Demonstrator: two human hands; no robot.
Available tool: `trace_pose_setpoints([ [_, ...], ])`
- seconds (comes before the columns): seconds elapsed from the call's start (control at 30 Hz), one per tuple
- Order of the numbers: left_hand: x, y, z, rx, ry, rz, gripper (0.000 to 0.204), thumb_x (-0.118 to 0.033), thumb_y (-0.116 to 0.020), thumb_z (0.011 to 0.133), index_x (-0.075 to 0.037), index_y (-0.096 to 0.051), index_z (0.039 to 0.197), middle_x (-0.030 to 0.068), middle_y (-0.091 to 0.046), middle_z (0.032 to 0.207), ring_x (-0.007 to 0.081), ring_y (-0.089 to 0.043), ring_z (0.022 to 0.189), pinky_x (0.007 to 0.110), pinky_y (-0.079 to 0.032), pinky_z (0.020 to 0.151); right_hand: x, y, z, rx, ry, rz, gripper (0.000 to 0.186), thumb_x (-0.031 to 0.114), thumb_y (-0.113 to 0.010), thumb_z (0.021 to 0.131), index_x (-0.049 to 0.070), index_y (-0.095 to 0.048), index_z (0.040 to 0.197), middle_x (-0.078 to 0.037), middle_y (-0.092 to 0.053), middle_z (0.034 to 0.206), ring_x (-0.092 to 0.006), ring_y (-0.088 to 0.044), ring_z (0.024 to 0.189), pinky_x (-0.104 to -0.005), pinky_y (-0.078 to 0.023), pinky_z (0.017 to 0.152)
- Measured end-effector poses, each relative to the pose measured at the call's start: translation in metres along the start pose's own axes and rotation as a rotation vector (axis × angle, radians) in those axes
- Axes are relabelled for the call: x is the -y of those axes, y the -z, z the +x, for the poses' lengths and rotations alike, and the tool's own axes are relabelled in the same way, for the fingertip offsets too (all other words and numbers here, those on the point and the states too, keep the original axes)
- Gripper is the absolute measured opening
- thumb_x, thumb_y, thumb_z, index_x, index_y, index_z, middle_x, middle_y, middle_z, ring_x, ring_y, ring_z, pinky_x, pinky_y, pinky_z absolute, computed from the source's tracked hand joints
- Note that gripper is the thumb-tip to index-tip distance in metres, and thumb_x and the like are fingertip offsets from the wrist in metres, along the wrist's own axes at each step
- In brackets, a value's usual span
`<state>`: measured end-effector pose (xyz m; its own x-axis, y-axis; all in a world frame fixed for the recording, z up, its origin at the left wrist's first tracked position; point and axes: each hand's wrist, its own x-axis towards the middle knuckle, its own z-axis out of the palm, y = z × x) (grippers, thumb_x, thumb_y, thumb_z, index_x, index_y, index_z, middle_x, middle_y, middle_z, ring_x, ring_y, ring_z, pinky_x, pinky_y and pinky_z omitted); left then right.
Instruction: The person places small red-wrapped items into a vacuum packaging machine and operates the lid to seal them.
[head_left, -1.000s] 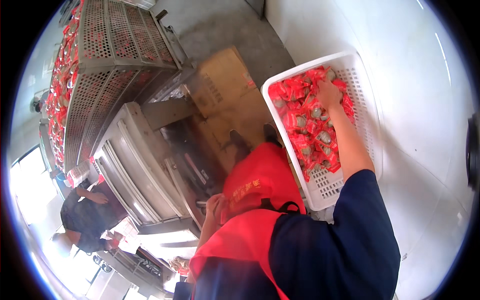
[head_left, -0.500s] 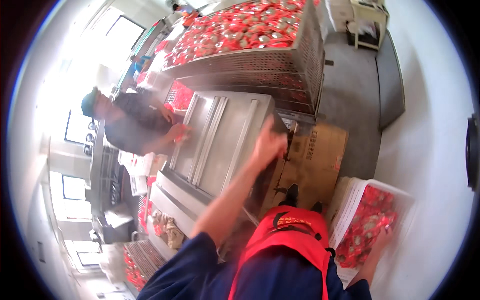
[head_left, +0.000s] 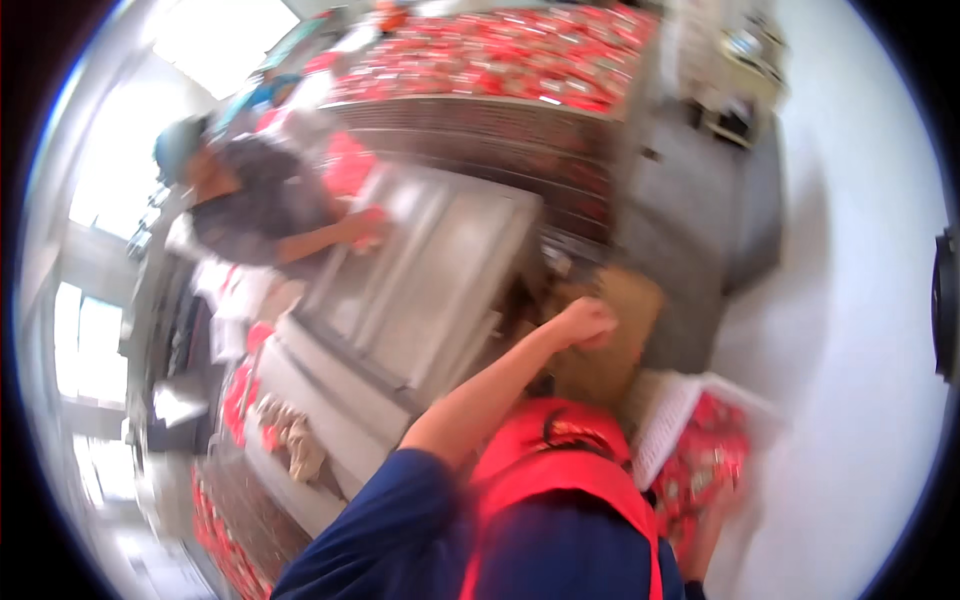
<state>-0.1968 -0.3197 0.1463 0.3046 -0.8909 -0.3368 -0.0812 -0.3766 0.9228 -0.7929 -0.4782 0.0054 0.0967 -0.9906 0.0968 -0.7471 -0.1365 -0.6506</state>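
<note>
My left hand reaches forward above the brown cardboard, right of the steel machine with its ribbed top, fingers curled; what they hold, if anything, is unclear. My right hand is smeared at the lower right, at a white plastic basket of red packets, its fingers indistinct. A red apron covers my front.
A co-worker leans over the machine's left side, hand by something red. A large perforated steel bin full of red packets stands beyond. A white wall runs along the right. Beige cloth lies on the lower-left steel surface.
My view has swung from the basket toward the machine. My left hand has risen from beside the apron and now sits lower and further right than half a second ago, fingers more curled.
</note>
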Motion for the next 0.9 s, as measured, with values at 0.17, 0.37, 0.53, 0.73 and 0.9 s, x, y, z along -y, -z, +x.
trace_pose_setpoints([
  [0.17,0.117,-0.067,-0.105,0.186,0.530,-0.288,0.031,-0.029,-0.065,0.097,-0.004,-0.067,0.114,0.0076,-0.072,0.097,0.0156,-0.069,0.085,0.030,-0.057,0.072,0.090,-0.009,0.019,0.115,-0.257,0.443,0.019,0.009,-0.066,0.084,0.000,-0.071,0.100,-0.007,-0.069,0.089,-0.0176,-0.063,0.083,-0.0322,-0.051,0.075],
  [0.37,0.117,-0.090,-0.113,0.164,0.590,-0.206,0.035,-0.025,-0.067,0.095,0.000,-0.063,0.119,0.0096,-0.072,0.098,0.0174,-0.071,0.080,0.031,-0.059,0.069,0.119,0.038,0.012,0.079,-0.443,0.980,0.013,-0.004,-0.059,0.088,-0.001,-0.070,0.096,-0.005,-0.068,0.089,-0.0120,-0.064,0.077,-0.0255,-0.050,0.070],
  [0.53,0.086,-0.109,-0.090,0.132,0.555,-0.224,0.031,-0.024,-0.065,0.097,-0.001,-0.064,0.117,0.0078,-0.070,0.093,0.0154,-0.070,0.077,0.028,-0.057,0.066,0.117,0.059,0.003,0.057,-0.375,0.898,0.011,-0.003,-0.059,0.089,-0.002,-0.069,0.093,-0.003,-0.067,0.088,-0.0088,-0.060,0.078,-0.0245,-0.047,0.070],
  [0.73,0.007,-0.159,-0.065,0.393,0.421,-0.112,0.039,-0.041,-0.060,0.100,-0.005,-0.067,0.115,0.0068,-0.070,0.098,0.0151,-0.068,0.079,0.030,-0.058,0.067,0.166,0.074,0.008,0.011,0.004,0.424,0.011,0.002,-0.057,0.091,-0.001,-0.068,0.089,0.000,-0.061,0.072,-0.0047,-0.055,0.073,-0.0231,-0.043,0.065],
  [0.9,-0.042,-0.193,-0.039,0.689,0.567,-0.623,0.112,-0.085,-0.048,0.082,-0.016,-0.008,0.161,0.0391,-0.014,0.157,0.0592,-0.028,0.140,0.075,-0.038,0.099,0.265,0.084,0.002,0.362,-0.139,0.670,0.010,0.002,-0.060,0.091,-0.002,-0.068,0.096,0.000,-0.065,0.088,-0.0080,-0.058,0.082,-0.0241,-0.047,0.075],
])
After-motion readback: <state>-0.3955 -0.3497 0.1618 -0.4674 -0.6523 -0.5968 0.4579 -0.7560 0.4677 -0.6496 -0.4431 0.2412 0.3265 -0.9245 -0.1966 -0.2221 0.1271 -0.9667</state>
